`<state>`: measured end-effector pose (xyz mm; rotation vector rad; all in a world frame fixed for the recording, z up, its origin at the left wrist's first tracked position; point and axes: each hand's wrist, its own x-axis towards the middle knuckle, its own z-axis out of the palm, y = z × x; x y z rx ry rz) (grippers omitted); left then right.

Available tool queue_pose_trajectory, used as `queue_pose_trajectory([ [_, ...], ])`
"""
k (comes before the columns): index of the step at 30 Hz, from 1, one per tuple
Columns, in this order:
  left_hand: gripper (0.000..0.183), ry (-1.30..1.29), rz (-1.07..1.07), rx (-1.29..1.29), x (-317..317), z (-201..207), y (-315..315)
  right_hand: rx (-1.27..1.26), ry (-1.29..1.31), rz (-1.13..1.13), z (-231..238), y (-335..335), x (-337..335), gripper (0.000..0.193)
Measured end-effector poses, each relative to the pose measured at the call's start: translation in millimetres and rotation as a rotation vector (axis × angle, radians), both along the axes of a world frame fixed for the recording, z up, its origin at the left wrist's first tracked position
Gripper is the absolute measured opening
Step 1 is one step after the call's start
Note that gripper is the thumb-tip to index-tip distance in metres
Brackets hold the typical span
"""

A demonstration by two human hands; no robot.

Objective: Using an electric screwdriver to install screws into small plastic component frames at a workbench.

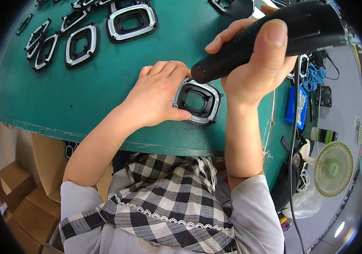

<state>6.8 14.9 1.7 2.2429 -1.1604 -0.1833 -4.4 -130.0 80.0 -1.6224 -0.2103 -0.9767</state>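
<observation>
On the green tabletop lies a rounded black-and-white plastic frame (pixel 214 101) with a wide opening in its middle. My left hand (pixel 155 95) grips its left side, thumb on the near edge and fingers at the far corner. A black electric screwdriver (pixel 236 53) is held in my right hand (pixel 257 70), with the thumb along its body. The tool slants down to the left, and its bit meets the frame's far left corner beside my left fingers. Whether a screw sits under the bit cannot be made out.
Several similar frames (pixel 81 45) lie at the far left of the green table (pixel 54 101). To the right are a blue tray of small metal parts (pixel 296 106), a blue cloth bundle (pixel 314 77), a black cable (pixel 294 169) and a green fan (pixel 333 169). Cardboard boxes (pixel 16 180) stand below left.
</observation>
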Motion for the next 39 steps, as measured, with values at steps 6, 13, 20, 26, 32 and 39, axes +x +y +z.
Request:
queue_pose_trajectory([
  [6,0.081,-0.047,0.014,0.023,0.7,-8.3,0.5,0.219,0.175,0.082,-9.4,19.5,-9.1,0.062],
  [13,0.083,-0.032,-0.013,0.101,-0.1,-2.7,-4.1,-0.140,-0.383,0.339,-21.3,-8.2,44.9,0.061],
  [20,0.076,0.061,-0.001,0.012,1.3,-1.4,-0.6,-0.028,-0.086,-0.097,23.3,-53.9,-7.0,0.057],
  [26,0.075,0.071,-0.016,0.010,2.3,2.3,-4.6,-0.212,-0.190,-0.345,48.8,-90.4,-15.2,0.061],
  [32,0.075,0.070,-0.001,0.015,1.9,-0.2,-1.6,-0.244,-0.149,-0.380,38.2,-83.0,-8.9,0.060],
  [39,0.076,0.007,0.000,-0.025,-1.0,-5.0,-1.8,0.047,0.063,-0.041,14.4,-46.1,-27.1,0.066],
])
